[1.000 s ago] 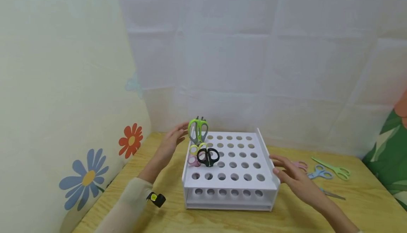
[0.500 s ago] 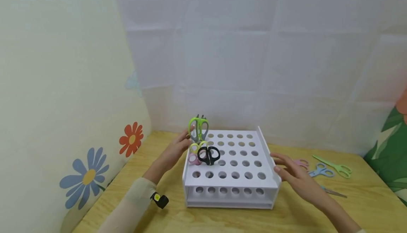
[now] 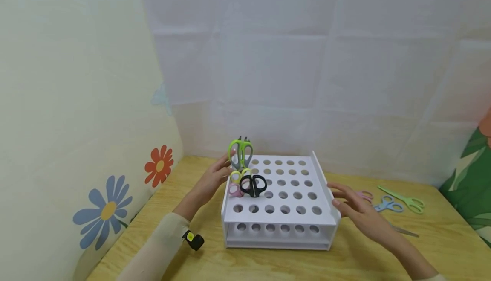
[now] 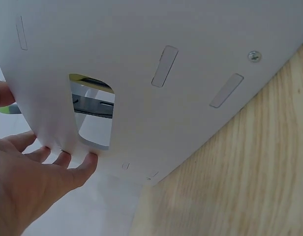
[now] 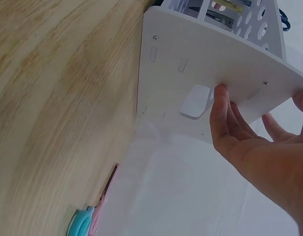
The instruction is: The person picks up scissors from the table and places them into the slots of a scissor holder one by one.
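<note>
A white two-tier rack point(image 3: 280, 218) with rows of round holes stands on the wooden table. Toward its left side, several scissors stand handles up: a green-and-grey pair point(image 3: 241, 155), a yellow-handled pair point(image 3: 241, 173), a pink-handled pair point(image 3: 235, 194) and a black-handled pair point(image 3: 253, 186). My left hand point(image 3: 211, 182) rests its fingertips on the outer left panel point(image 4: 141, 123), beside the cutout, thumb near the panel's edge. On the opposite side, my right hand point(image 3: 360, 216) touches the right panel point(image 5: 176, 83) with its fingers, thumb by the upper edge.
Right of the rack lie loose scissors: a pink-handled pair point(image 3: 365, 195), a blue pair point(image 3: 388, 205) and a light green pair point(image 3: 414, 204). Another blade point(image 3: 404, 231) shows partly behind my right arm. A white sheet point(image 3: 276, 59) hangs behind the table.
My left hand has come rightward against the rack's left side. The right hand stays at the right panel. The scissors keep their places in the rack.
</note>
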Motion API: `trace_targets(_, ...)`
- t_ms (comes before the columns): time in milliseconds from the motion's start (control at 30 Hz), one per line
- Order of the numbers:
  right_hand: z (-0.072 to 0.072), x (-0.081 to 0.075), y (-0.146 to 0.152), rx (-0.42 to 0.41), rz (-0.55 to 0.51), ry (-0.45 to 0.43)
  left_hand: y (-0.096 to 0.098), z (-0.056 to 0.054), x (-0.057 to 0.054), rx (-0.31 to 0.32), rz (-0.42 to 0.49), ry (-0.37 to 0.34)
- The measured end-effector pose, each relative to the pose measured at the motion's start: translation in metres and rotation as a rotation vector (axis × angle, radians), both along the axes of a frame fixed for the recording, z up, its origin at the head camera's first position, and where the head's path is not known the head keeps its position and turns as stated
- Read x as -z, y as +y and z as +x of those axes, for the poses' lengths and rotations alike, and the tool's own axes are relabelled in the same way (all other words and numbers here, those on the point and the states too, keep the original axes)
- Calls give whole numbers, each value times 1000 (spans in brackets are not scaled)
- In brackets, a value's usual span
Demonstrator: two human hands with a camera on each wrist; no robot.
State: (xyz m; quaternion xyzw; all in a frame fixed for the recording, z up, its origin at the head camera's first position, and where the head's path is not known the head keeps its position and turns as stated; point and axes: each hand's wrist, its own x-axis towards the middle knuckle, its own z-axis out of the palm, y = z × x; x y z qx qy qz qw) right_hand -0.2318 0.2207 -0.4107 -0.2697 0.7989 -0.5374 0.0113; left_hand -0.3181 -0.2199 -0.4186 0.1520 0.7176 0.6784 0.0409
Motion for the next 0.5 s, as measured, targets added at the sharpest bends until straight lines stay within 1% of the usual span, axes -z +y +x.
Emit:
trace_targets(167,1,-2,3,10,44,17,3,-1,1,2,20,15)
trace_targets(333,-1,-3,7,25,76,39,2,1,0,-4,8,26)
trace_targets(500,-5,-3,14,25,95,107,1,2,0,-8,-4,32)
